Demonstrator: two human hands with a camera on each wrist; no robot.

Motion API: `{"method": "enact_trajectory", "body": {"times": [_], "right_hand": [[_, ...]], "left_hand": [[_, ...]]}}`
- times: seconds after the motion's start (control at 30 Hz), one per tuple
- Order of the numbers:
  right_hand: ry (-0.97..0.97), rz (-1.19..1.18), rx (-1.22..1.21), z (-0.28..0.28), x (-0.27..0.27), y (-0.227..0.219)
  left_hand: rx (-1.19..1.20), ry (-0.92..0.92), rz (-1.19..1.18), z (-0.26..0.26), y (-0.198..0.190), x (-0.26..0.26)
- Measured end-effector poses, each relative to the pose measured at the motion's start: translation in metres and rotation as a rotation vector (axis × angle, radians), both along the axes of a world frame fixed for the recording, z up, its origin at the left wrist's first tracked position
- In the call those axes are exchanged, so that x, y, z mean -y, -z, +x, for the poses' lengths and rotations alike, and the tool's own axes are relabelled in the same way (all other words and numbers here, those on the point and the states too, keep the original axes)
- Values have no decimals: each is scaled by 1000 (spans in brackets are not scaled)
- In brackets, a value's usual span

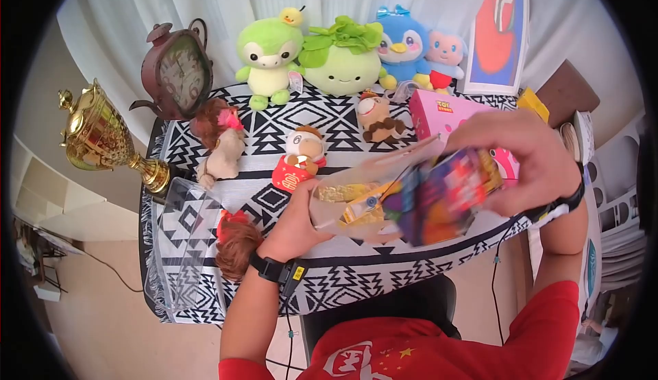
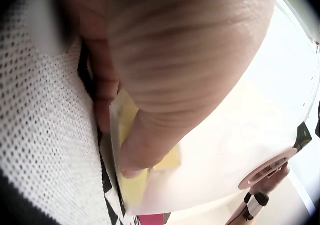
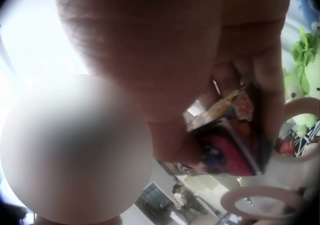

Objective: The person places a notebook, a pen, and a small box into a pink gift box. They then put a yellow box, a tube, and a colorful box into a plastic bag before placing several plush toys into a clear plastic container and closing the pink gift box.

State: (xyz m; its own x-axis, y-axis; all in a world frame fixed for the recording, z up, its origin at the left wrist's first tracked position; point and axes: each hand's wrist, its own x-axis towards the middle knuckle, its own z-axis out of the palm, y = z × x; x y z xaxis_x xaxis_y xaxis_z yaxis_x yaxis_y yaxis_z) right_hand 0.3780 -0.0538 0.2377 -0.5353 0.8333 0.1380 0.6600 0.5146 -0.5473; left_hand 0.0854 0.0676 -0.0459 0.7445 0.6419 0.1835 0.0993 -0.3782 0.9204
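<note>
My left hand (image 1: 295, 226) grips the closed end of a translucent bag (image 1: 329, 222), thumb pressed on its side in the left wrist view. Yellow packaging (image 2: 135, 180) shows through the bag's wall. Two pinkish ring handles are on the bag, one ring (image 3: 250, 202) low in the right wrist view. Over the bag's right end, my right hand (image 1: 524, 160) holds a bundle of small colourful boxes (image 1: 442, 198), blurred in the head view. Thumb and fingers close round the boxes in the right wrist view. A plush in a red pouch (image 1: 298, 164) sits just beyond my left hand.
A pink Toy Story box (image 1: 428, 112) stands behind my right hand. Plush toys line the back, among them a blue penguin (image 1: 404, 47). At the left are a gold trophy (image 1: 99, 136), a teapot-shaped clock (image 1: 178, 71), a clear plastic case (image 1: 181, 256) and a brown-haired toy (image 1: 236, 246).
</note>
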Motion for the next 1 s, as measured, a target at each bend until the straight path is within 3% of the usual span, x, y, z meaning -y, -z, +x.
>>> {"method": "enact_trajectory", "body": {"times": [0.1,0.2,0.33,0.5,0.53,0.63,0.67,0.73,0.77,0.83,0.87,1.0], "right_hand": [[71,35,114,-13,10,15],[188,85,327,-24,15,24],[198,89,438,-39,25,48],[142,23,433,-53,10,73],[84,16,421,-55,5,74],[146,-111,467,-65,-7,68],[150,-114,467,-62,-10,77],[43,186,240,-50,-20,105],[49,181,240,-46,-23,110],[-12,57,395,-36,-32,112],[17,-146,445,-39,-35,97],[61,-248,386,-40,-34,74]], "left_hand": [[84,24,-170,3,-1,4],[136,14,-54,2,1,5],[122,-28,88,1,-10,7],[148,-88,296,4,-12,10],[150,-81,302,6,-12,11],[164,-70,285,6,-6,12],[135,-56,179,6,-1,11],[85,-28,3,6,-3,10],[84,-22,-2,6,-6,10],[-23,-39,196,6,-12,9],[-23,-35,195,5,-13,9],[-35,-38,230,3,-14,10]]}}
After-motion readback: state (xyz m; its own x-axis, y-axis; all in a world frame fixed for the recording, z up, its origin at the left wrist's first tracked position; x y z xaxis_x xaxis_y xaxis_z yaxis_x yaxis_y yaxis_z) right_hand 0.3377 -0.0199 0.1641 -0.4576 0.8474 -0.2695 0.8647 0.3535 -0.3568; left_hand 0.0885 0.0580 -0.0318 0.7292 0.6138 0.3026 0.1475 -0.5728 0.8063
